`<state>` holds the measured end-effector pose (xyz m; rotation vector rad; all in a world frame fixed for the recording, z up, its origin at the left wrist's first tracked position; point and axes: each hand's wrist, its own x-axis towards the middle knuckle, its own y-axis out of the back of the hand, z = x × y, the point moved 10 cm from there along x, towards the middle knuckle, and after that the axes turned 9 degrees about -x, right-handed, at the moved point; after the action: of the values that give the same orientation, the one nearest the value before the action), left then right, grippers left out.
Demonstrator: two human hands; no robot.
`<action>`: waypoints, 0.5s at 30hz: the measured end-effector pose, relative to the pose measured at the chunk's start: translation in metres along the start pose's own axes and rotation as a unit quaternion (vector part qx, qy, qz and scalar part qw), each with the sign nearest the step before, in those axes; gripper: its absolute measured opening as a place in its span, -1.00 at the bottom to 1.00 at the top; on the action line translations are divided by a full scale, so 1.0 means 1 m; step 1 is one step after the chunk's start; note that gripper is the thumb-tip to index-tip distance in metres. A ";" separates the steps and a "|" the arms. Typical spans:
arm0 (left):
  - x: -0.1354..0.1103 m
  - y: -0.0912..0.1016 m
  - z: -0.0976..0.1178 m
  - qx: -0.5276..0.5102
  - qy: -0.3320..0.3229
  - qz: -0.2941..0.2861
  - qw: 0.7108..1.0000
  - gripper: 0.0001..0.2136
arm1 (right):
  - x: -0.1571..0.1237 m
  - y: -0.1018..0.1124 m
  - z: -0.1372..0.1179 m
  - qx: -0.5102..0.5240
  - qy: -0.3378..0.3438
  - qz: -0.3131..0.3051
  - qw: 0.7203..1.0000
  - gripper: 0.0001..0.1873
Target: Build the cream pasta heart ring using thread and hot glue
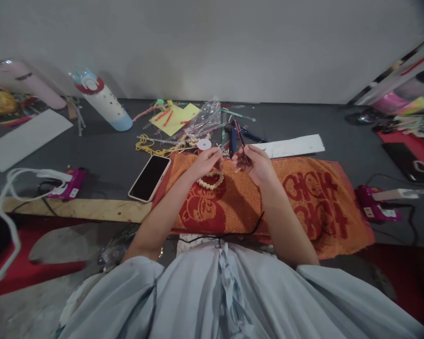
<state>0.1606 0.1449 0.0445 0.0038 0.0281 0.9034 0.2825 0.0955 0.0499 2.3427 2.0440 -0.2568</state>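
My left hand point(208, 160) is closed in a pinch over the orange and red towel point(304, 197), holding a string of pale beads point(211, 181) that hangs in a loop beneath it. My right hand point(256, 162) is closed round a thin dark tool point(240, 139) that points up and away from me. The two hands are a few centimetres apart. A thin black cord point(229, 234) runs across the towel's near edge.
A black phone point(150, 177) lies left of the towel. Behind the hands are a white spool point(204, 144), yellow cord point(146, 143), clear plastic wrap point(207, 117), yellow paper point(173, 117) and pens. A bottle point(102, 101) lies at back left. Pink devices point(70, 183) point(372, 202) sit at both sides.
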 end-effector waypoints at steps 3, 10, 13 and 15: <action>0.003 0.001 -0.004 -0.013 0.016 0.001 1.000 -0.71 | 0.001 0.009 0.005 -0.015 -0.003 0.016 1.000 -0.66; 0.004 0.004 -0.004 -0.015 -0.008 0.004 1.000 -0.65 | 0.001 0.016 0.008 0.000 0.003 0.027 1.000 -0.61; 0.004 0.009 -0.008 0.008 -0.011 0.037 0.999 -0.66 | 0.002 0.018 0.009 -0.007 -0.005 0.034 0.999 -0.57; 0.003 0.013 -0.009 0.029 -0.014 0.064 0.997 -0.66 | 0.001 0.017 0.009 -0.024 0.001 0.030 0.999 -0.55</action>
<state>0.1524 0.1555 0.0352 0.0722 0.0283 1.0300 0.2989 0.0932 0.0392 2.3721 1.9523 -0.2020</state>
